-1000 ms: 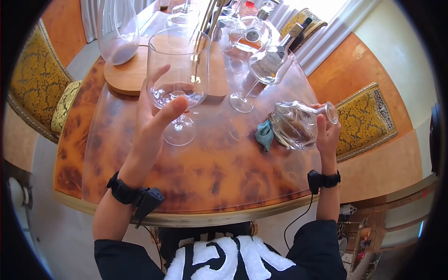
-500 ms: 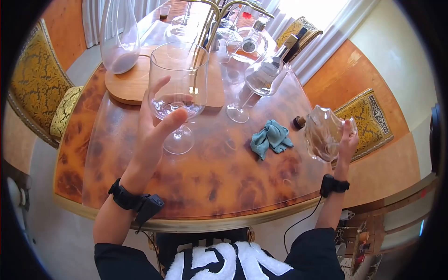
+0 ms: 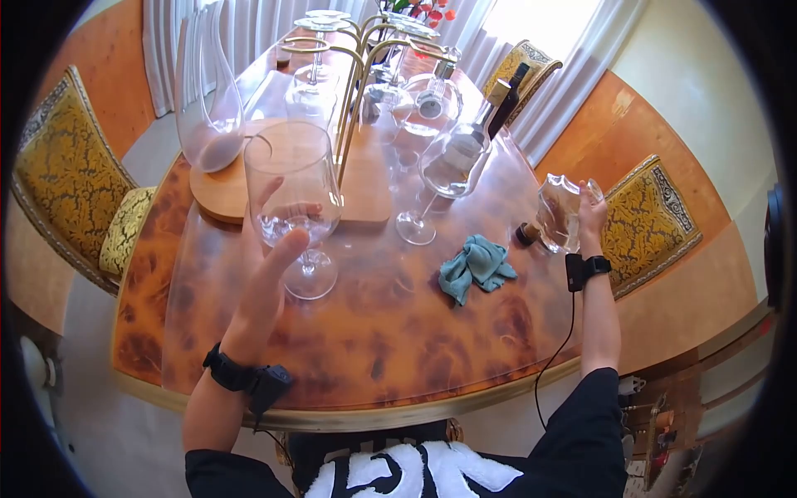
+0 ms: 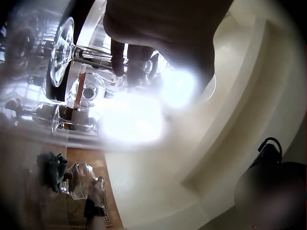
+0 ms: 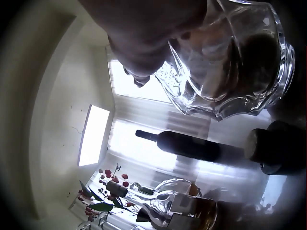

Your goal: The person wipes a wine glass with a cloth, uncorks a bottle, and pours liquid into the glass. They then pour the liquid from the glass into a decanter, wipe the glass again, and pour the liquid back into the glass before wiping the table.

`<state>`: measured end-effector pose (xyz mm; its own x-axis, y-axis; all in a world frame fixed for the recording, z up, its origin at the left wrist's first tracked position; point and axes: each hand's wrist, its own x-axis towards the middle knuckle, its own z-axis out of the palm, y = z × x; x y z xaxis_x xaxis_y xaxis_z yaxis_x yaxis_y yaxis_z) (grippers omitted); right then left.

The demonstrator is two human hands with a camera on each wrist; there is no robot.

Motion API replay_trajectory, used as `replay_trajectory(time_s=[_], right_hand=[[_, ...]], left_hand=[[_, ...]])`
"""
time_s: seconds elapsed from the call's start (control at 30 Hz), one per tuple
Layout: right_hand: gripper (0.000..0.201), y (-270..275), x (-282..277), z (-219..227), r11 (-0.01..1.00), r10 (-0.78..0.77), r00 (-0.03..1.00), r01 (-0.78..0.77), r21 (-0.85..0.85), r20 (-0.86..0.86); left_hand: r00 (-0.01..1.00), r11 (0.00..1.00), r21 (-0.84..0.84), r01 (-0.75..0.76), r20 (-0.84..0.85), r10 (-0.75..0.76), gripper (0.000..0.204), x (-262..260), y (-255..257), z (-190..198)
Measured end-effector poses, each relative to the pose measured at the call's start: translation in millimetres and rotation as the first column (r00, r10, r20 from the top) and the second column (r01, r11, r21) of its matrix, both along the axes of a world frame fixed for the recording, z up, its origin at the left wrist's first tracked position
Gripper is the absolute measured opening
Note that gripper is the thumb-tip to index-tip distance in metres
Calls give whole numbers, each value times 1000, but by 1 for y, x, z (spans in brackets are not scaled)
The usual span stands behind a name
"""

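My left hand cups the bowl of a large clear wine glass, thumb in front and fingers showing through from behind. The glass stands upright with its foot on the table. At the right edge of the table, my right hand grips a faceted clear glass decanter by its neck. The right wrist view shows the decanter's thick base low over the table, close to a dark round stopper. A crumpled teal cloth lies left of the stopper.
Behind the left hand, a wooden board carries a brass stand with hanging glasses. A tall decanter stands at its left. Another wine glass, a round bottle and a dark wine bottle stand farther back.
The right hand has lifted the decanter off the teal cloth, turned it upright and moved it away toward the table's right edge. Cloth and stopper are uncovered. The left hand stays around the glass.
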<state>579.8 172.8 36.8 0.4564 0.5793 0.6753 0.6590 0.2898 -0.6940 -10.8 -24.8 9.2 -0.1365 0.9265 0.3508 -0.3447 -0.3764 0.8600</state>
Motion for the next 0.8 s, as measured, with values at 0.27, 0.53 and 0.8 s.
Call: replay_trajectory(time_s=[0.27, 0.53, 0.8], right_hand=[[62, 46, 6, -10, 986, -22, 997, 34, -162, 75], [71, 14, -4, -6, 951, 90, 996, -84, -299, 6], [46, -85, -114, -16, 926, 368, 378, -64, -372, 850]], left_hand=[[1000, 1000, -7, 12, 17, -12, 95, -2, 0, 1], [998, 997, -58, 55, 35, -53, 98, 2, -4, 3], [996, 998, -53, 19, -82, -23, 101, 9, -6, 2]])
